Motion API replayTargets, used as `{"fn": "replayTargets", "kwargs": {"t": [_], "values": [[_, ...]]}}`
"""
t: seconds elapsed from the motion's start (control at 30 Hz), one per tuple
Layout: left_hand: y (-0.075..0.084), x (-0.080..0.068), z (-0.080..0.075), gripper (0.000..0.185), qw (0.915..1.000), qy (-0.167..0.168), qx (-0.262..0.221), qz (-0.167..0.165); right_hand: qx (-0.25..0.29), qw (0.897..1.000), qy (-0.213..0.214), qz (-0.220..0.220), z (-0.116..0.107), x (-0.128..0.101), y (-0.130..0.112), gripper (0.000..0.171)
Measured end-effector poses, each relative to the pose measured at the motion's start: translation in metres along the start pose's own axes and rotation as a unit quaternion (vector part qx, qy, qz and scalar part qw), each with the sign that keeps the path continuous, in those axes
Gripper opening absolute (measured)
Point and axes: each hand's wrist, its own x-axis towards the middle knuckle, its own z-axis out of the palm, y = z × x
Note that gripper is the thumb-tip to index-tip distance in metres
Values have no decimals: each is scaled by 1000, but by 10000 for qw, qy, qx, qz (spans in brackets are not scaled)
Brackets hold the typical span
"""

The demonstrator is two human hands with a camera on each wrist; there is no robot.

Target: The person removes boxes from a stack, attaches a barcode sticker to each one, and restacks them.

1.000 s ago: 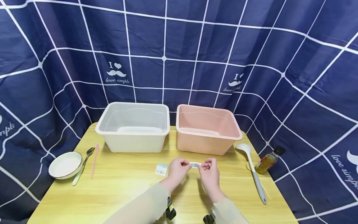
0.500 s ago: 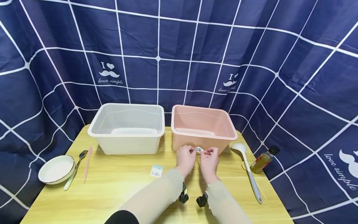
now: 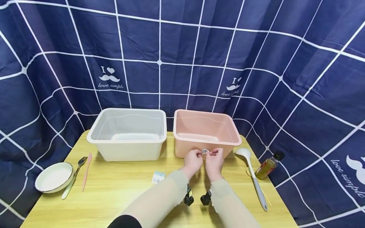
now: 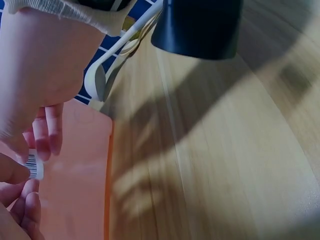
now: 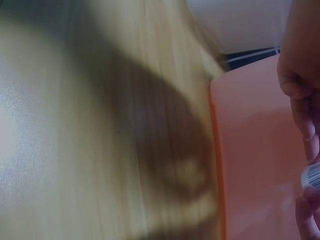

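Note:
A small white barcode sticker (image 3: 204, 151) is stretched between my two hands, close against the front wall of the pink bin (image 3: 182, 148). My left hand (image 3: 193, 161) pinches the sticker's left end between thumb and finger. On the other end, my right hand (image 3: 214, 161) pinches it the same way. The left wrist view shows the black bars of the sticker (image 4: 34, 165) bowed a little in front of the pink wall (image 4: 75, 180). Only the sticker's edge (image 5: 311, 176) shows in the right wrist view, near the frame's border.
A white bin (image 3: 128, 152) stands left of the pink one. A second label piece (image 3: 158, 177) lies on the table. At left are a bowl (image 3: 54, 177), a fork (image 3: 74, 177) and a pink knife (image 3: 86, 172); at right, a ladle (image 3: 253, 174) and an oil bottle (image 3: 268, 166).
Both hands have carried the sticker forward from over the table to the pink bin's front wall, then slightly right. The head view has shifted a little.

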Motion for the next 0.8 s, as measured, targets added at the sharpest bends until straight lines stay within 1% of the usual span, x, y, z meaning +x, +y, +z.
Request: {"fn": "replayTargets", "kwargs": {"t": [0.33, 0.53, 0.8], "values": [[-4, 2, -2, 25, 9999, -43, -139, -77, 3, 9999, 132, 46, 7, 3, 1, 28], [-4, 1, -3, 23, 9998, -52, -174, -17, -157, 9995, 190, 201, 8, 6, 6, 30], [-2, 0, -5, 23, 9997, -46, -258, -29, -362, 9987, 334, 156, 9, 6, 6, 30]]}}
